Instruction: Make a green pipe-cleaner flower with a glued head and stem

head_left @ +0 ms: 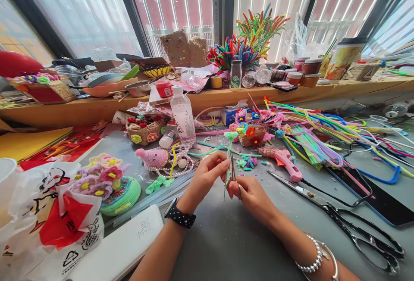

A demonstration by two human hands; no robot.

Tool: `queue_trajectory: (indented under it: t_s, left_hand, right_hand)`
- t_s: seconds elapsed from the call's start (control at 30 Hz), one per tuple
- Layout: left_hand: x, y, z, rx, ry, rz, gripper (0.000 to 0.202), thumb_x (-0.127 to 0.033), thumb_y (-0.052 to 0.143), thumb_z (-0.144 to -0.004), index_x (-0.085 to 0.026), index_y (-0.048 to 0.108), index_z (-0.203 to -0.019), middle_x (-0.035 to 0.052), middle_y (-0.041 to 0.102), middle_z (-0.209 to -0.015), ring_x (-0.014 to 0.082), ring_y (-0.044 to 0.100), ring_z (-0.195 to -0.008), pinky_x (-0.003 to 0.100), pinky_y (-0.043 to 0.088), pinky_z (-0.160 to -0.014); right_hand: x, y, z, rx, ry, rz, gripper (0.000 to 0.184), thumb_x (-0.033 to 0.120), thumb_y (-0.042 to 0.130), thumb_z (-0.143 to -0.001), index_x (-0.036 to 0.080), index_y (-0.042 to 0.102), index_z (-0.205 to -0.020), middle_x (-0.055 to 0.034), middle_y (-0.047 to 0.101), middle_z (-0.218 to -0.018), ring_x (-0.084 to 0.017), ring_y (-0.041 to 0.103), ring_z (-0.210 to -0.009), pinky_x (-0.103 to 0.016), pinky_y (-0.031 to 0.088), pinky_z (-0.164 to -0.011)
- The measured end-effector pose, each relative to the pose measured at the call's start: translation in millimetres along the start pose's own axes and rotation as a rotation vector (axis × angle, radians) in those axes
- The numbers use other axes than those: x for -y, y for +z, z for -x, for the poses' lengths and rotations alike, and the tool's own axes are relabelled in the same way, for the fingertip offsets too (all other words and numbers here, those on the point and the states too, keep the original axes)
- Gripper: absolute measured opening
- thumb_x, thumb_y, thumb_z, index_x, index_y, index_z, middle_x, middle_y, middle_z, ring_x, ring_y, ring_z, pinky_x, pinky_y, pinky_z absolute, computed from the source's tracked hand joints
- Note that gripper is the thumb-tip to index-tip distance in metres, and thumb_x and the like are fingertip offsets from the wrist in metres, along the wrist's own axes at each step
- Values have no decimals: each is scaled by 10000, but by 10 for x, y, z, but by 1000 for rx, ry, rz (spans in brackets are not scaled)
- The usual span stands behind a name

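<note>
My left hand point(207, 175) pinches the thin green stem of a pipe-cleaner flower point(230, 136) with a pale green bloom, holding it upright over the grey table point(233, 238). My right hand point(250, 192) is closed around small metal pliers or tweezers point(233, 170) whose tips meet the stem just below the bloom. Both hands sit close together at the table's middle. A black dotted watch is on my left wrist, bead bracelets on my right.
Large black scissors point(343, 220) and a pink glue gun point(283, 160) lie to the right, beside a heap of coloured pipe cleaners point(317, 130). Left: a flower bouquet on a green base point(110, 182), a pink bird point(152, 157), a clear bottle point(183, 115), small baskets, a white box point(119, 246).
</note>
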State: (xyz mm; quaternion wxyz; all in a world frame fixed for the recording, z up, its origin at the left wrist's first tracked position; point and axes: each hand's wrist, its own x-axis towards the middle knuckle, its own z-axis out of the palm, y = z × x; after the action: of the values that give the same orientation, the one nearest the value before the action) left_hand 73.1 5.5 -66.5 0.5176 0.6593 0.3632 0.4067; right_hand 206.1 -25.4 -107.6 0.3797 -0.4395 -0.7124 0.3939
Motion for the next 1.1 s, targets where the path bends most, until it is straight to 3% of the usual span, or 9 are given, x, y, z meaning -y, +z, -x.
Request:
queue_trajectory:
  t_s: [0.37,1.1]
  left_hand:
    - [34,16,7,118,-57,17,186,-282,474,-761,-155,449,-628,-37,424,-581,75,431,-539,201,355,-526]
    - [37,30,-6,115,-79,59,195,-300,493,-742,-157,448,-618,-34,447,-548,82,437,-515,209,362,-518]
  right_hand:
    - [-22,2,6,-79,4,-10,573,635,240,-762,150,438,-529,26,379,-492,-79,343,-469,-205,254,-447]
    - [-74,23,-10,-113,-22,58,584,616,232,-778,151,466,-514,9,446,-486,-90,407,-472,-200,298,-456]
